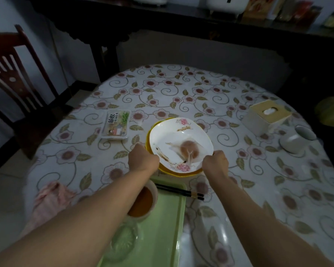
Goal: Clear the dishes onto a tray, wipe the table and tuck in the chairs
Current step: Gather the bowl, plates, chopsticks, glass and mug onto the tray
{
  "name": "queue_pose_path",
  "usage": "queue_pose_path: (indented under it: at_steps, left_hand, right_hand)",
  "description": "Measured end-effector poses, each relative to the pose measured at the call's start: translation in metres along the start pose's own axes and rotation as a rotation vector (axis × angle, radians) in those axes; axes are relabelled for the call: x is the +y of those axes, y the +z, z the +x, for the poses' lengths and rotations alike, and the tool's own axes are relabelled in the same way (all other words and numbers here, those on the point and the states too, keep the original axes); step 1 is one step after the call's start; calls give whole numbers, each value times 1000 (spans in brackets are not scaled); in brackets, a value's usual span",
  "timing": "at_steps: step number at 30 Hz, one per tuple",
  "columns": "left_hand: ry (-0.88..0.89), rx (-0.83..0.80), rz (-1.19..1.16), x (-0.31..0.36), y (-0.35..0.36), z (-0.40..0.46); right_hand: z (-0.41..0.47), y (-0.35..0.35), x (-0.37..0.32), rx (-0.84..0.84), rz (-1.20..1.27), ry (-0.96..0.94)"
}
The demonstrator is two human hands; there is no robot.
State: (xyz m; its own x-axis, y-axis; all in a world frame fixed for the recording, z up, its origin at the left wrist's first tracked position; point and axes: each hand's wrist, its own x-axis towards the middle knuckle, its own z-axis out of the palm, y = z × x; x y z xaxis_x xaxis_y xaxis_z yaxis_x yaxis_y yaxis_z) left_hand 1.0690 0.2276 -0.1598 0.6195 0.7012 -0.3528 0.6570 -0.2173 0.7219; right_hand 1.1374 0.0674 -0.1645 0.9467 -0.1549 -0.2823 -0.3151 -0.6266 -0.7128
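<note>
Both hands grip a stack of two plates near the middle of the table (181,89): the left hand (143,160) curls round the left rim, the right hand (215,162) round the right rim. The white plate (181,139), with food scraps, sits on a yellow plate (181,173). Just nearer lies a green tray (162,228) holding a bowl (143,201) and a glass dish (121,241); chopsticks (179,191) rest across its far edge. A pink cloth (50,199) lies near left.

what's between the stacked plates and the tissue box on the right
Nothing: in the head view only bare flowered tablecloth runs from the white plate to the tissue box. The white cup sits nearer, off that line.
</note>
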Motion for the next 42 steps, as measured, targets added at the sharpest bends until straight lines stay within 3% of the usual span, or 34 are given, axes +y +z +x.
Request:
queue_pose_path:
  at_steps: [5,13,19,31,42]
  left_hand:
    - [-19,71,24,-12,-5,-59]
    - [-90,68,-142,-68,12,-152]
    - [-136,111,-66,-107,22,-192]
    - [-280,46,-8,-160,35,-209]
    - [-272,19,-11,-165,43,-196]
  right_hand:
    - [-41,-29,21,-18,40,-10]
    - [-94,-62,77,-113,-20,-35]
    - [-118,-60,116,-161,-69,-4]
    - [-142,-31,160,-199,-149,77]
    - [-137,-20,161,-167,-90,76]
